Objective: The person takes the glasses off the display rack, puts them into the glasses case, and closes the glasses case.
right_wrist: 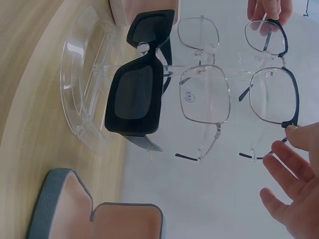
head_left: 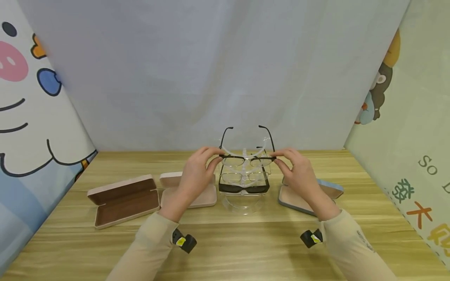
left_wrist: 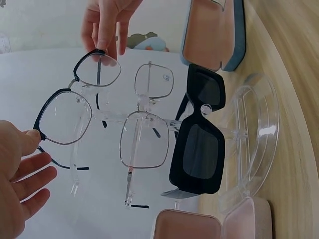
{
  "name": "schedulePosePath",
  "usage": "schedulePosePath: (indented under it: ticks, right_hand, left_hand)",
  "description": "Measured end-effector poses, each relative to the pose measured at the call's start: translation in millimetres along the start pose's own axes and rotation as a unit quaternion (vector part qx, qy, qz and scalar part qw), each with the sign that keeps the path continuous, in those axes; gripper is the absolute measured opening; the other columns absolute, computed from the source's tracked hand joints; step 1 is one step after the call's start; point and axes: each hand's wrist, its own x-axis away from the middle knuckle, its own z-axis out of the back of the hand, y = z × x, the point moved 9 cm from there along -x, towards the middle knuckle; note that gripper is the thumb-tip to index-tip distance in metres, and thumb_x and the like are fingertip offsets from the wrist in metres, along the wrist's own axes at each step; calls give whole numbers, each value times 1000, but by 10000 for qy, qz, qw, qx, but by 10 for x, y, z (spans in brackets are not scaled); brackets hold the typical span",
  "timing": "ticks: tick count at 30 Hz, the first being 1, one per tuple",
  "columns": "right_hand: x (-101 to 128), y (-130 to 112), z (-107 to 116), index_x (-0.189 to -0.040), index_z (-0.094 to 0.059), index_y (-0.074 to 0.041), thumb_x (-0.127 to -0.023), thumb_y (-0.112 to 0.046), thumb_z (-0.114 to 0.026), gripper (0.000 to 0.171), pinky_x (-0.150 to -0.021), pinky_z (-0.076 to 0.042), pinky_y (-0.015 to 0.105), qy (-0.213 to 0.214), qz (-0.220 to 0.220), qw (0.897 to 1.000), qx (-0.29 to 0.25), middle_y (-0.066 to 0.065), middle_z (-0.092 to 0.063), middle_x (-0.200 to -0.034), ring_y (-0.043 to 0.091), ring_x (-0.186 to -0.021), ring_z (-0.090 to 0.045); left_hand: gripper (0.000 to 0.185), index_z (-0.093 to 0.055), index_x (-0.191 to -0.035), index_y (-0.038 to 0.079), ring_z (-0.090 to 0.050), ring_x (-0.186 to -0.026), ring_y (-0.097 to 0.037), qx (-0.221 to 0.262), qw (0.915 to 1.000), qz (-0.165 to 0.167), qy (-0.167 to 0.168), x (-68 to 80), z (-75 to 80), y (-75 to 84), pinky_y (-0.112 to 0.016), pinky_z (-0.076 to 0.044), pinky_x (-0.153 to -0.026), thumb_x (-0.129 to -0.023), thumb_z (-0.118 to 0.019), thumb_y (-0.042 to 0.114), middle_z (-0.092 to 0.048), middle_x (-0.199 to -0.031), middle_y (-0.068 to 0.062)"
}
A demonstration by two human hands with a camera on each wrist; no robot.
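Cream sleeves (head_left: 147, 246): nearest us, angling in from both sides.
Left hand (head_left: 192, 173): thumb and forefinger pinch one corner of the black browline eyeglasses (head_left: 247, 159), other fingers loosely spread.
Right hand (head_left: 299, 172): pinches the opposite corner; we judge this two-ended grip keeps the pair level.
Browline eyeglasses: between our fingertips, by the top of the acrylic stand (head_left: 243, 210); we cannot tell whether it bears them.

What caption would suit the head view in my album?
Left hand and right hand hold browline eyeglasses at a clear display stand, above wire-rimmed eyeglasses and black sunglasses.
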Motion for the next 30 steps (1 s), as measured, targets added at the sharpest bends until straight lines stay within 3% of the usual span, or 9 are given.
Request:
schedulePosePath:
  ticks: [7, 14, 20, 30]
  right_hand:
    - [41, -19, 164, -103, -65, -7, -86, -6, -61, 18, -78, -48, 41, 174, -2, 9997, -158, 8, -62, -105, 25, -99, -58]
    - [126, -44, 346, -103, -65, -8, -84, -4, -63, 20, -81, -46, 30, 312, 14, 9995, -67, 6, -62, -107, 21, -101, -57]
    - [224, -57, 488, -103, -65, -8, -83, -2, -63, 21, -83, -42, 18, 283, 51, 9996, 16, 4, -63, -105, 19, -100, -57]
    - [385, 8, 713, -100, -66, -4, -79, 6, -64, 23, -83, -35, 4, 620, 127, 9980, 32, 8, -65, -98, -10, -98, -49]
  left_hand:
    - [14, -66, -100, 13, -60, -93, -16, 169, 9993, -305, 166, -33, 65, 164, -31, -50, -80, -87, -60, 15, -63, -101, -2]
    - [15, -66, -101, 11, -60, -94, -15, 406, 9976, -535, 170, -48, 64, 325, -29, -49, -81, -87, -60, 14, -63, -101, -2]
    - [15, -65, -101, 10, -60, -96, -14, 616, 9960, -654, -2, -51, -24, 448, -27, -48, -87, -87, -60, 12, -65, -102, -2]
    - [15, -66, -99, 9, -62, -94, -15, 826, 9916, -997, -24, -33, -210, 643, -27, -49, -83, -85, -62, 7, -68, -98, -3]
